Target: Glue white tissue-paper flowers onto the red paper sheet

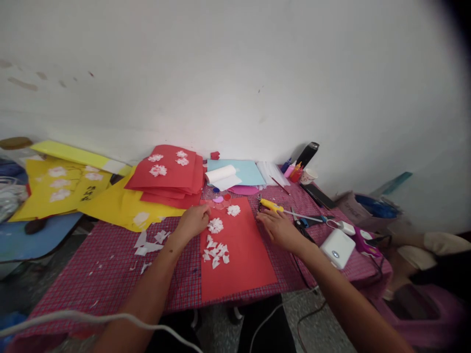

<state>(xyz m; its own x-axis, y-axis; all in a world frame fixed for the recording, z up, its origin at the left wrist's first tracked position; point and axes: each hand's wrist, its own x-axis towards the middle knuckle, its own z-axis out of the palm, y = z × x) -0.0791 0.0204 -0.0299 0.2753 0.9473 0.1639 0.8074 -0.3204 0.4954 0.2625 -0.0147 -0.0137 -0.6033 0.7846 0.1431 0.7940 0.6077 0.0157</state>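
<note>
A red paper sheet (243, 255) lies before me, with two white paper flowers (215, 225) near its top and a heap of white paper scraps (216, 252) below them. My left hand (193, 220) is at the sheet's upper left edge, fingers curled together; whatever they hold, if anything, is hidden. Beyond the sheet's right edge, my right hand (277, 228) rests low over the table with fingers stretched out and nothing visible in them. Just past those fingers lies a yellow glue gun (271, 205).
Red sheets with flowers (167, 171) are stacked at the back left, beside yellow sheets (121, 201). White scraps (147, 245) lie left. Scissors (302, 226), a white power bank (337, 247), a paper cup (308, 175) and a black bottle (307, 154) stand or lie right. A cable crosses the foreground.
</note>
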